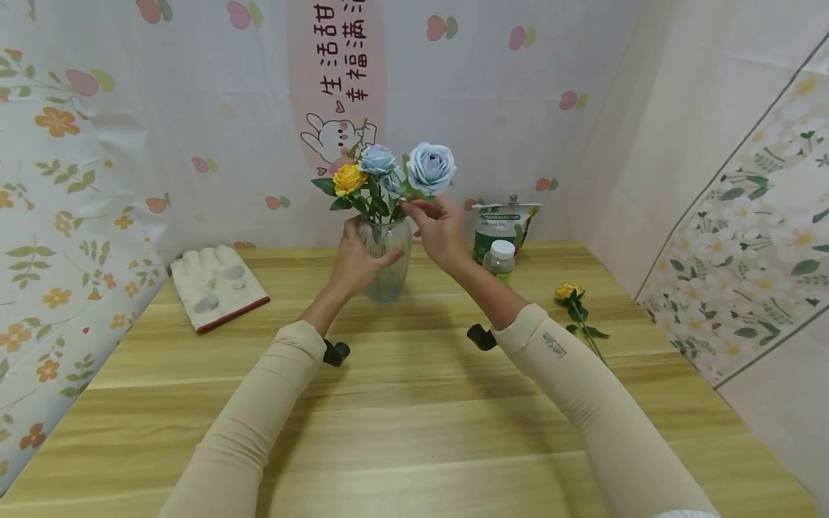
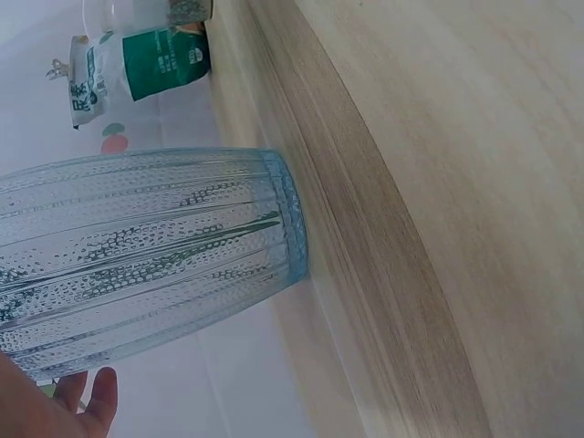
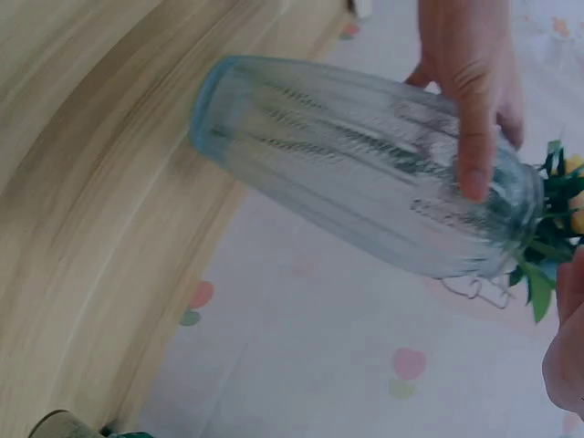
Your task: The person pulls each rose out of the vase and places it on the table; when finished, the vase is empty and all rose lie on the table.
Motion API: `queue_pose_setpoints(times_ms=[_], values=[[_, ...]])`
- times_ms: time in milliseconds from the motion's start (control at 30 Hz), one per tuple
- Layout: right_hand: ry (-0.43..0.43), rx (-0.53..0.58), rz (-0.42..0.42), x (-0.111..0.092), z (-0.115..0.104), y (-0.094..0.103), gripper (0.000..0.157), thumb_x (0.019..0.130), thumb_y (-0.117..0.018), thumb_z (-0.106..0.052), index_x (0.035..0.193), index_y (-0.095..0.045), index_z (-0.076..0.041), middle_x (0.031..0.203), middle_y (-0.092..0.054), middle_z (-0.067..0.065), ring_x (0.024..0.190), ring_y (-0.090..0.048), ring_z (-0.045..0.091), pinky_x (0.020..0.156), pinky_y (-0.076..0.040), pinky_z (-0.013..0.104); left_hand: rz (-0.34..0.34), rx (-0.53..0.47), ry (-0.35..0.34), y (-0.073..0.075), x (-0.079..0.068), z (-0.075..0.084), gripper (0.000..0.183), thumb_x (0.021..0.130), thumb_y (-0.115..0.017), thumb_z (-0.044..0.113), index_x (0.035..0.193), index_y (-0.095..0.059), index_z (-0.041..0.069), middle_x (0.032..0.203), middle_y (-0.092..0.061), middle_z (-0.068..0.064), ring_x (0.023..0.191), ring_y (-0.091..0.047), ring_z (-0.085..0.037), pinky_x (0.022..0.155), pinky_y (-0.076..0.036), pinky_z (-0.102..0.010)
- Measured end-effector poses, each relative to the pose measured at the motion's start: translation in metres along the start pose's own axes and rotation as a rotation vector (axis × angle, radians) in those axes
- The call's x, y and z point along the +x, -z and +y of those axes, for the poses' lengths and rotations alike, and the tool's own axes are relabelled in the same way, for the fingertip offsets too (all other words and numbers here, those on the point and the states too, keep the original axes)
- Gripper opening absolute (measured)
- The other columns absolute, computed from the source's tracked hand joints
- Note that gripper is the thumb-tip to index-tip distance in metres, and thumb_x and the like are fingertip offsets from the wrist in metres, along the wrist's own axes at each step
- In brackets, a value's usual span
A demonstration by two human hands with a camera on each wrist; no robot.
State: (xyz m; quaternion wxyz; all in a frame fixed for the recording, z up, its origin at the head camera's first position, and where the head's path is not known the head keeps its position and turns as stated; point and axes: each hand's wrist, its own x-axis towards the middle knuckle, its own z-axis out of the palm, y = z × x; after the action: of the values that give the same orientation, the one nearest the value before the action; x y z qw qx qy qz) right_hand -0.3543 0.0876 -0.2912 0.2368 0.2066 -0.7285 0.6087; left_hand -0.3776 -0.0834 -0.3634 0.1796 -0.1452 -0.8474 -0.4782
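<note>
A clear ribbed glass vase stands upright near the table's back edge, with green stems visible through its wall. My left hand grips the vase's upper side, the thumb across its front; the right wrist view shows that thumb along the glass. Just over the rim, my right hand pinches the stem of a large light-blue rose under its bloom. A yellow rose and smaller blue roses with green leaves rise from the vase's mouth. The left wrist view shows the vase's base on the wood.
On the left of the table lies a white work glove with a red cuff. A green-and-white pouch and a white-capped jar stand behind the right forearm. Farther right lies a yellow rose. A printed curtain hangs behind.
</note>
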Motion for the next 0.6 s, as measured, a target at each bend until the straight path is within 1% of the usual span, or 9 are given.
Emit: queue_pose_setpoints(times_ms=[100,133,200,267,333,400,467,600], values=[[0.141,-0.002,0.066,0.0,-0.005,0.002,0.02,0.094,-0.068,-0.013,0.1,-0.072,0.005,0.098,-0.074,0.018,0.081,-0.07,0.034,0.058,-0.055,0.027,-0.001,-0.005,-0.007,-0.001,0.0,0.0,0.106,0.077,-0.082,0.051,0.149,-0.019,0.004,0.15,-0.034,-0.02,0.141,-0.034,-0.034,0.114,-0.03,-0.049],[0.188,0.007,0.081,0.0,-0.006,0.003,0.019,0.094,-0.069,-0.012,0.099,-0.073,0.006,0.096,-0.074,0.019,0.078,-0.07,0.035,0.058,-0.055,0.028,-0.001,-0.009,-0.01,-0.001,0.0,0.0,0.107,0.077,-0.082,0.051,0.149,-0.019,0.005,0.15,-0.033,-0.02,0.141,-0.034,-0.033,0.114,-0.03,-0.048],[0.254,0.043,0.095,-0.001,-0.01,0.004,0.018,0.094,-0.068,-0.01,0.099,-0.073,0.007,0.095,-0.074,0.021,0.075,-0.07,0.033,0.057,-0.055,0.028,0.005,-0.019,-0.01,-0.001,0.0,0.001,0.107,0.076,-0.082,0.05,0.15,-0.018,0.006,0.151,-0.033,-0.019,0.142,-0.033,-0.032,0.115,-0.029,-0.048],[0.306,0.095,0.1,-0.001,-0.014,0.006,0.018,0.095,-0.066,-0.005,0.102,-0.071,0.01,0.097,-0.072,0.024,0.076,-0.071,0.026,0.055,-0.055,0.027,0.008,-0.024,-0.006,0.0,0.0,0.002,0.106,0.076,-0.083,0.048,0.15,-0.018,0.006,0.151,-0.033,-0.018,0.142,-0.033,-0.032,0.115,-0.028,-0.048],[0.34,0.15,0.104,-0.003,-0.018,0.009,0.019,0.094,-0.065,0.001,0.108,-0.069,0.012,0.099,-0.071,0.027,0.078,-0.071,0.017,0.054,-0.054,0.024,0.01,-0.025,-0.004,0.0,-0.001,0.002,0.106,0.077,-0.083,0.047,0.15,-0.019,0.006,0.151,-0.033,-0.019,0.142,-0.033,-0.032,0.115,-0.029,-0.048],[0.37,0.194,0.11,-0.003,-0.022,0.012,0.019,0.092,-0.064,0.005,0.109,-0.068,0.014,0.099,-0.07,0.029,0.078,-0.07,0.011,0.053,-0.054,0.024,0.012,-0.026,-0.007,0.0,-0.001,0.003,0.105,0.077,-0.084,0.045,0.149,-0.02,0.005,0.15,-0.034,-0.019,0.141,-0.034,-0.032,0.114,-0.029,-0.048],[0.398,0.224,0.118,-0.003,-0.025,0.015,0.019,0.091,-0.064,0.009,0.108,-0.066,0.016,0.097,-0.072,0.026,0.078,-0.07,0.01,0.052,-0.053,0.024,0.014,-0.031,-0.017,0.0,-0.001,0.003,0.104,0.077,-0.084,0.044,0.149,-0.02,0.005,0.15,-0.034,-0.019,0.141,-0.034,-0.032,0.115,-0.029,-0.047],[0.432,0.25,0.138,-0.006,-0.032,0.023,0.018,0.09,-0.063,0.012,0.106,-0.066,0.017,0.095,-0.075,0.007,0.08,-0.071,0.013,0.051,-0.052,0.024,0.012,-0.04,-0.02,0.0,-0.002,0.004,0.104,0.078,-0.083,0.044,0.15,-0.019,0.005,0.151,-0.033,-0.019,0.142,-0.032,-0.032,0.116,-0.027,-0.047]])
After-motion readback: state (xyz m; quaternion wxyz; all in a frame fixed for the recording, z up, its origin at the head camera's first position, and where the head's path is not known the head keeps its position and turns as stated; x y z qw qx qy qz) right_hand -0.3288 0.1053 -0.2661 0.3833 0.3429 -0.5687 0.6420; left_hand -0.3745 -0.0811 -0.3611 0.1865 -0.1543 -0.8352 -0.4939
